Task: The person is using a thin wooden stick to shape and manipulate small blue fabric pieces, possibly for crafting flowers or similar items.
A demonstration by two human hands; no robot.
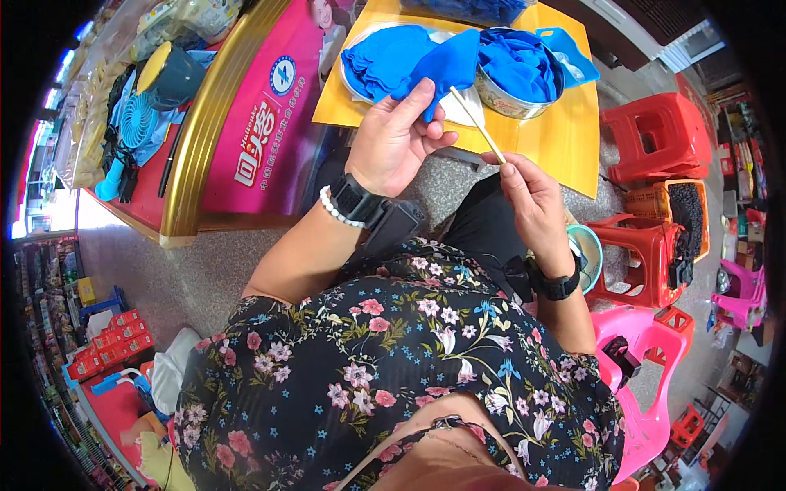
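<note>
In my left hand (pixel 413 135), a piece of blue cloth (pixel 442 65) is pinched between thumb and fingers, lifted over a white plate (pixel 458 113) that bears a pile of blue cloth (pixel 375 64). My right hand (pixel 516 180) grips a slim pale stick (pixel 471 114), whose upper end reaches the lower right side of the held cloth. To the right of the plate, a round tin (pixel 520 105) is heaped with more blue cloth (pixel 516 61). Both containers stand on a yellow board (pixel 573 159).
A pink counter with gold edging (pixel 187 180) is at left, carrying a dark cup (pixel 176 82) and blue fan (pixel 139 123). A blue tray (pixel 573 45) is behind the tin. Red stools (pixel 655 131) and a pink chair (pixel 647 393) stand at right.
</note>
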